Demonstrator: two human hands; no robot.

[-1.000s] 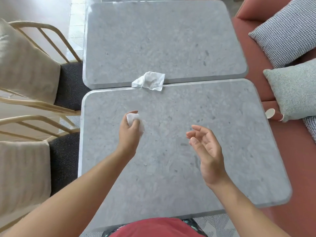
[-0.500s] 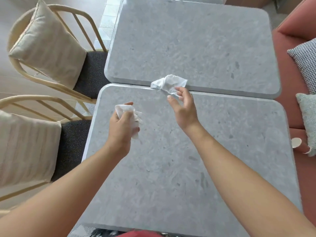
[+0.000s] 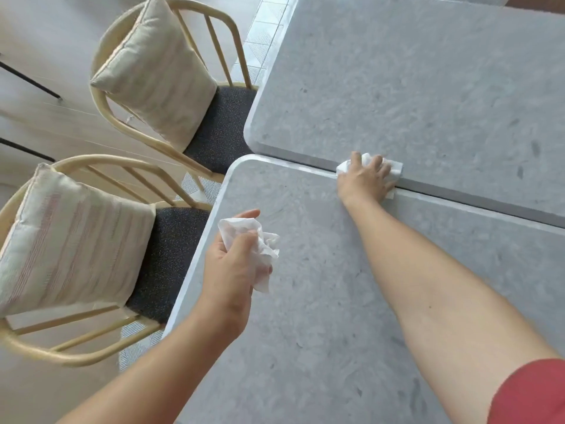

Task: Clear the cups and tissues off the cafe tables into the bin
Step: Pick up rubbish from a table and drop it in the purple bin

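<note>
My left fingers [image 3: 248, 214] clutch one crumpled white tissue [image 3: 263, 240]; right fingers [image 3: 377, 163] cover a second white tissue [image 3: 396, 168] on the grey marbled counter [image 3: 321, 325] — grip unclear — pinch it next, then bin.

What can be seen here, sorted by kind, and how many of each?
tissues: 2
tables: 2
chairs: 2
cushions: 2
Total: 8
</note>
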